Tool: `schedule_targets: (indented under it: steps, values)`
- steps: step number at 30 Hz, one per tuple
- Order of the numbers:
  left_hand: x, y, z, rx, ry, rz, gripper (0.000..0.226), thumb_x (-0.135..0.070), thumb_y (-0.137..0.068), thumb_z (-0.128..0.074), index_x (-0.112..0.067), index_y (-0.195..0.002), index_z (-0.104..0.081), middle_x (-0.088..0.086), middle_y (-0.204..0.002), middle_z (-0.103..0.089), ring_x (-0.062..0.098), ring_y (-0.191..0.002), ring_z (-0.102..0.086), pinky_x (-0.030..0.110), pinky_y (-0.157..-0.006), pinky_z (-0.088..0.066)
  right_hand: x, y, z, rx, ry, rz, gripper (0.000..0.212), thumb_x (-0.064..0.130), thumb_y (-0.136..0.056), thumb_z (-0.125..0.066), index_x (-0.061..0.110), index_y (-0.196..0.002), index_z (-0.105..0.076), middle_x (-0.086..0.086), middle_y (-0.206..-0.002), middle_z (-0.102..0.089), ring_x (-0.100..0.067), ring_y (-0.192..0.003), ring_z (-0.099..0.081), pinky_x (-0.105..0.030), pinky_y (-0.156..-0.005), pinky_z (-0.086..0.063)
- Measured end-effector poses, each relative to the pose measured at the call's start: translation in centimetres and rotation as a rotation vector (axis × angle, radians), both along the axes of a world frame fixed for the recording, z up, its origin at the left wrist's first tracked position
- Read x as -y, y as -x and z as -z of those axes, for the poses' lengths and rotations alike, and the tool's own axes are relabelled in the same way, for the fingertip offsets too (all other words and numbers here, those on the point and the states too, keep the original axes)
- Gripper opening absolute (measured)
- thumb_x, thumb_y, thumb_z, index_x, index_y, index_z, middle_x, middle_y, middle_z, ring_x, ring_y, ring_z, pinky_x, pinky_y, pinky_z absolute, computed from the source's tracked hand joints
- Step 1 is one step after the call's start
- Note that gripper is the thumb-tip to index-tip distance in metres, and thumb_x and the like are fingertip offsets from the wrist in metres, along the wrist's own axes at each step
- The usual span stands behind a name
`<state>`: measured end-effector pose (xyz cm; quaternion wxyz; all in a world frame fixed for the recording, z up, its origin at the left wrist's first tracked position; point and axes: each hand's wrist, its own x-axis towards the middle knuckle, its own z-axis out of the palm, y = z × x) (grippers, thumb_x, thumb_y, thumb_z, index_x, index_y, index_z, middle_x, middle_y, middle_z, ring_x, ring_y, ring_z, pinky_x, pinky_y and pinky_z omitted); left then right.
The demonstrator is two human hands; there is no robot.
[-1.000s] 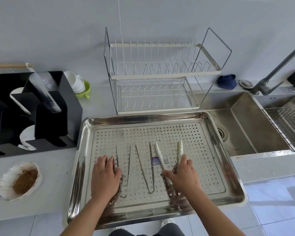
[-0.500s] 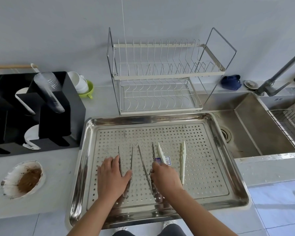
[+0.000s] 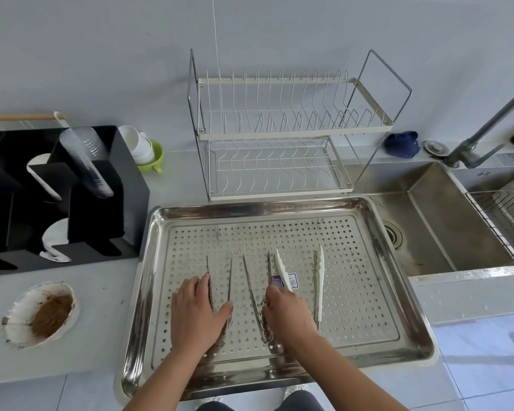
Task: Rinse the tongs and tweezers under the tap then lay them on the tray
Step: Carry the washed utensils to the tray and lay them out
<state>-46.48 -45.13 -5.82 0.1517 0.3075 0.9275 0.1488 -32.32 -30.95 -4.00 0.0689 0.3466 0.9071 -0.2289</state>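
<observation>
Head view: left hand (image 3: 196,317) flat on slim steel tweezers (image 3: 229,277) (V-splayed), right hand (image 3: 290,317) gripping second tweezers (image 3: 249,281).

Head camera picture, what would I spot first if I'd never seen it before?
A big shiny steel tray full of little holes fills the middle of the counter. On it, the left hand lies over the left thin metal tweezers, the right hand over the middle thin metal tweezers, with long white plastic tongs on the right. A white wire dish rack stands behind the tray.
</observation>
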Motion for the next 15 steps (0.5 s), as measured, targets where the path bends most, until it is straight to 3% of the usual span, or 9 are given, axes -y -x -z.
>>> schedule_targets:
  steps: [4,8,10,12,15]
  values:
    - [0.2,0.0,0.0,0.014,-0.005,0.000,0.087,-0.066,-0.088,-0.054,-0.020,-0.156,-0.027,0.006,-0.159,-0.035,0.026,-0.150,-0.027,0.048,-0.124,-0.023,-0.5,-1.7,-0.5,-0.160,-0.043,0.051,0.017,0.029,-0.098,-0.060,0.016,-0.109,-0.063,-0.001,-0.093,-0.068,-0.020,-0.077,-0.066,-0.035,-0.070,-0.059]
    - [0.2,-0.1,0.0,0.020,-0.009,0.001,0.086,-0.065,-0.089,-0.053,-0.020,-0.157,-0.024,0.005,-0.161,-0.033,0.025,-0.151,-0.024,0.047,-0.125,-0.021,-2.7,-5.3,-0.7,-0.257,-0.240,0.210,0.029,0.041,-0.087,-0.075,0.024,-0.109,-0.064,0.002,-0.098,-0.063,-0.016,-0.069,-0.063,-0.028,-0.044,-0.051]
    - [0.1,-0.2,0.0,0.021,-0.005,0.000,0.086,-0.064,-0.089,-0.052,-0.020,-0.157,-0.024,0.005,-0.160,-0.033,0.025,-0.151,-0.025,0.048,-0.124,-0.023,-3.6,-6.4,-0.3,-0.125,-0.252,0.294,0.050,0.058,-0.082,-0.073,0.032,-0.120,-0.056,0.000,-0.116,-0.052,-0.020,-0.091,-0.060,-0.024,-0.047,-0.045]
    - [0.0,-0.3,-0.2,0.018,-0.004,-0.005,0.085,-0.063,-0.090,-0.053,-0.020,-0.157,-0.025,0.005,-0.160,-0.035,0.025,-0.150,-0.026,0.048,-0.124,-0.023,-3.9,-6.8,0.5,-0.005,-0.217,0.314,0.064,0.070,-0.081,-0.065,0.039,-0.133,-0.044,-0.002,-0.133,-0.039,-0.022,-0.111,-0.055,-0.024,-0.057,-0.050]
    - [0.0,-0.3,-0.3,0.020,0.002,-0.009,0.084,-0.063,-0.090,-0.052,-0.020,-0.157,-0.025,0.006,-0.160,-0.035,0.026,-0.150,-0.027,0.047,-0.124,-0.023,-3.7,-6.5,1.5,0.014,-0.119,0.353,0.070,0.069,-0.085,-0.061,0.037,-0.142,-0.037,-0.006,-0.139,-0.035,-0.023,-0.110,-0.060,-0.025,-0.066,-0.055]
